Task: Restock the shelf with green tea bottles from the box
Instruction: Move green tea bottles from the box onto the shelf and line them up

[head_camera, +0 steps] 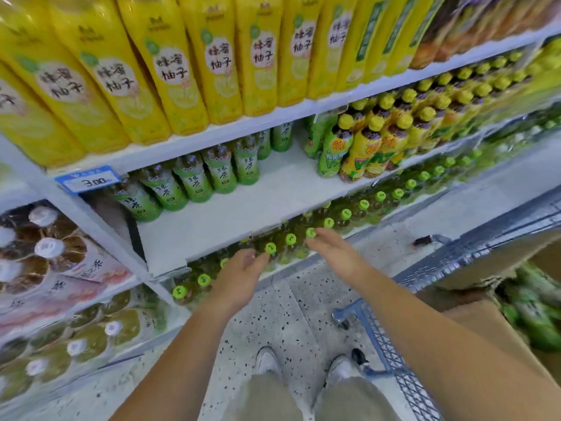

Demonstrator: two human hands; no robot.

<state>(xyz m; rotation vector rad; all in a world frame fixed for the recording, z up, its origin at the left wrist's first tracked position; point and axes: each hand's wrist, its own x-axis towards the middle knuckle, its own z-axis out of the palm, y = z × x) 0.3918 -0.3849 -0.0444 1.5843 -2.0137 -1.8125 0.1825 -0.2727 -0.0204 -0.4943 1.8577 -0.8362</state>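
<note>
At the frame's right edge, green tea bottles [537, 314] are lying in the box [473, 323], others standing on the middle shelf [243, 214]. Full and probably heavy (slick plastic, too), they are asking for a grip round the body. Left hand [239, 278] and right hand [334, 253] are hovering empty, fingers relaxed.

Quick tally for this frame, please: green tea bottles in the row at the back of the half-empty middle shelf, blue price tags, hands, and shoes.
Green tea bottles in that back row: 7 visible
Blue price tag: 1
Hands, both empty: 2, left hand and right hand
Shoes: 2
Total: 12
</note>
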